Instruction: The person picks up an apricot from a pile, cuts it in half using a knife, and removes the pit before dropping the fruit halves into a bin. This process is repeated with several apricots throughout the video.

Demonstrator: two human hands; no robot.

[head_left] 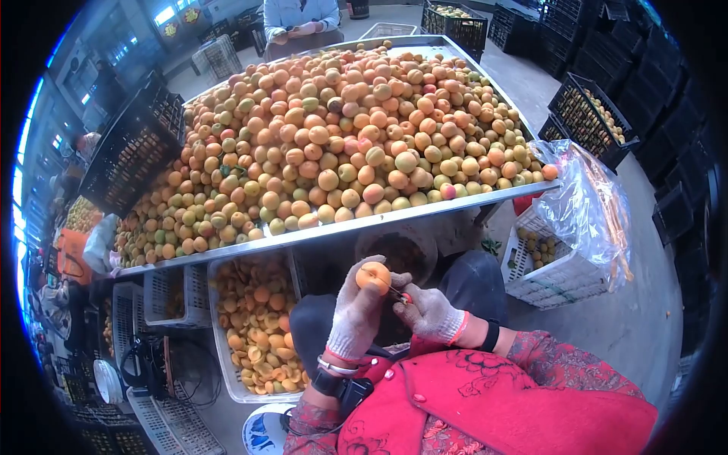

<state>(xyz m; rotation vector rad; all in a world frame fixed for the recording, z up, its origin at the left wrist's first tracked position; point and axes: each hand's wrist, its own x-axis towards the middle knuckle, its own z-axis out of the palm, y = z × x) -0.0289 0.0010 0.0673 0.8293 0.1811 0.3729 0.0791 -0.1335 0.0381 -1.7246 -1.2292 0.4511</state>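
My left hand, in a whitish knit glove, holds up an orange apricot in its fingers. Close on its right, my right hand, gloved too, grips a small knife with a red part at the handle; its thin blade points at the fruit. Both hands are above my lap, in front of a metal-edged table heaped with whole apricots. To the left of my hands, a white crate holds cut apricot halves.
Beneath the table edge sits a round tub. A white crate of fruit and clear plastic bags are at the right. A black crate tilts over the table's left side. Across the table sits a person.
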